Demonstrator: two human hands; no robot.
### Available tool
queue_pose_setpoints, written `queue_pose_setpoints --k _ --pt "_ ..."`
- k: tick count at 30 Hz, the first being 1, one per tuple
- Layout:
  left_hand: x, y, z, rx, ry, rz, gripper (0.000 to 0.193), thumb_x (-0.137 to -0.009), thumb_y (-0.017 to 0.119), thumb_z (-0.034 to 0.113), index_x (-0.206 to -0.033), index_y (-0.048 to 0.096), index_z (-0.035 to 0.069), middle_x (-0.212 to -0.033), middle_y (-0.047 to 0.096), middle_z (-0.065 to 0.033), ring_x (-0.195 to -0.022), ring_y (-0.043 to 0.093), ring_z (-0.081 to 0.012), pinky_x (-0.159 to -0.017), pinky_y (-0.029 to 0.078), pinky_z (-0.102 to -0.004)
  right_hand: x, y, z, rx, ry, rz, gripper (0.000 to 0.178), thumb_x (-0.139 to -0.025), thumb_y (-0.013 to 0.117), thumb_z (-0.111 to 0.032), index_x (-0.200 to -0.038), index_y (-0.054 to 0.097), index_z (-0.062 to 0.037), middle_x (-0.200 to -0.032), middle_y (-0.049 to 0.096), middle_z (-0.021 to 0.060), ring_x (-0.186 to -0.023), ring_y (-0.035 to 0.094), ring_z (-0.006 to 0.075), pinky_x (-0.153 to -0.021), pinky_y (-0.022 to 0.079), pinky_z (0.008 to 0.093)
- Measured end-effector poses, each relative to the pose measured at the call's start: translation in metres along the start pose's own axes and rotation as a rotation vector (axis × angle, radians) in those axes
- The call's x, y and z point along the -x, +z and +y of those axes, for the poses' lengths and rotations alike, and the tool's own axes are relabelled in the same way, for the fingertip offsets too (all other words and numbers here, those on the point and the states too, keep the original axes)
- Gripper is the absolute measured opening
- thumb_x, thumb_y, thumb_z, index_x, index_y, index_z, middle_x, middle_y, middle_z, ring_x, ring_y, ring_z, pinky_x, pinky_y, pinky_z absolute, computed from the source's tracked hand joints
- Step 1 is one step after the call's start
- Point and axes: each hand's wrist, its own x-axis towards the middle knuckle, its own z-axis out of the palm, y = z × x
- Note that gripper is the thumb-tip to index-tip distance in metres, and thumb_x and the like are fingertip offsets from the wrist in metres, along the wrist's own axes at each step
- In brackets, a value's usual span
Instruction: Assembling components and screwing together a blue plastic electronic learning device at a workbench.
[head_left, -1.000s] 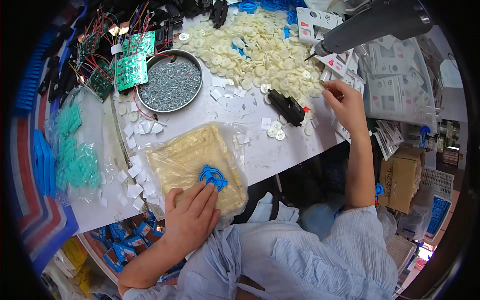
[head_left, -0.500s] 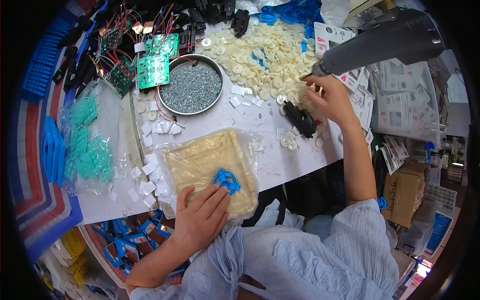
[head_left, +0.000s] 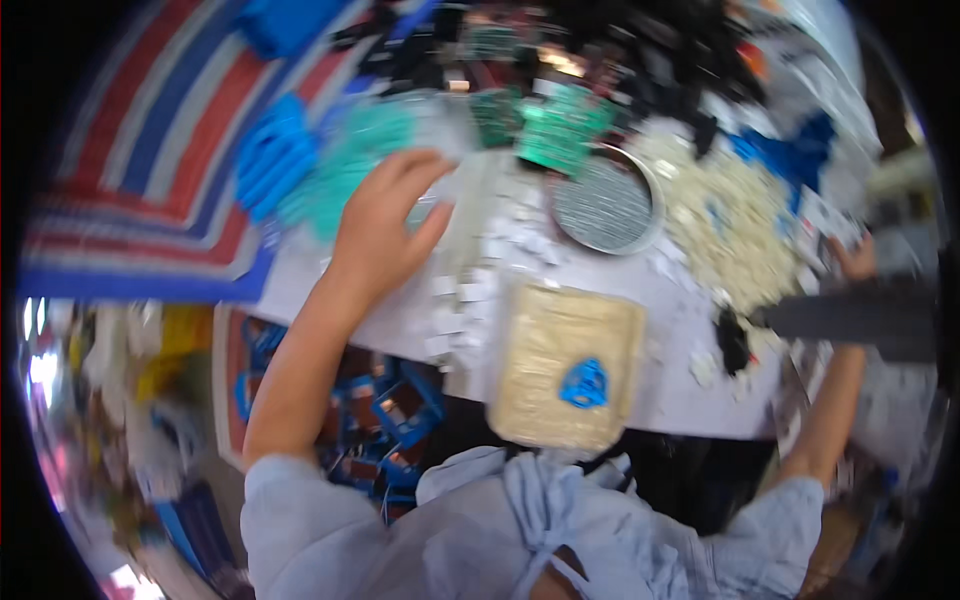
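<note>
My left hand [head_left: 390, 225] hovers over the bag of teal plastic parts [head_left: 345, 165], thumb and fingers apart, holding nothing I can see. Far to the right, my right hand [head_left: 853, 260] is beside white printed cards [head_left: 828, 222]; its blurred fingers look spread. A dark power screwdriver [head_left: 855, 322] crosses in front of my right wrist. On a wrapped cream-coloured pad [head_left: 535, 385] rests a blue round plastic part [head_left: 584, 384], with neither hand touching it. A black plastic part [head_left: 733, 342] lies close to the screwdriver's tip.
Behind the pad stands a round metal tray [head_left: 655, 215] of small screws. Green circuit boards [head_left: 565, 130] lie against it. Cream plastic discs [head_left: 735, 225] are heaped to its right. White paper squares [head_left: 470, 310] are scattered left of the pad. Blue-framed parts [head_left: 405, 400] fill a bin below.
My left hand has left the blue part and moved to the teal bag. My right hand has moved away from the screwdriver's tip toward the cards. The view has swung left and is blurred.
</note>
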Motion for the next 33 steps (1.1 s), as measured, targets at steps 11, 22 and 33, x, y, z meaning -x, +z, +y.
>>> queue_pose_setpoints --k 11,22,33 --pt "-0.054 -0.116 -0.235 -0.658 -0.921 0.039 0.076 -0.083 0.072 0.061 -0.132 0.066 0.003 -0.134 0.064 -0.0229 -0.119 0.065 -0.0389 -0.099 0.052 -0.0505 0.008 -0.047 0.011 -0.163 0.373 0.084 0.051 -0.102 0.063 -0.031 -0.136 0.056 0.0061 -0.119 0.069 0.0177 -0.106 0.064 0.0243 -0.092 0.05 0.0389" --pt "-0.031 -0.147 -0.261 0.211 -1.173 0.052 0.014 -0.091 0.072 0.023 -0.087 0.072 0.011 -0.076 0.066 -0.0009 -0.067 0.061 -0.0179 -0.062 0.047 -0.0394 0.221 -0.087 -0.235 -0.348 0.274 0.36 0.052 -0.104 0.054 -0.03 -0.141 0.052 0.0063 -0.131 0.063 0.0206 -0.12 0.059 0.0277 -0.104 0.046 0.0411" --pt "0.038 -0.051 0.025 0.583 -0.557 0.559 0.026 -0.097 0.067 0.026 -0.112 0.06 0.007 -0.085 0.062 -0.0019 -0.072 0.058 -0.0122 -0.065 0.05 -0.0299 0.272 -0.078 -0.401 -1.039 0.444 0.333 0.054 -0.107 0.045 -0.029 -0.146 0.047 0.0066 -0.142 0.057 0.0234 -0.133 0.055 0.0311 -0.115 0.042 0.0432"
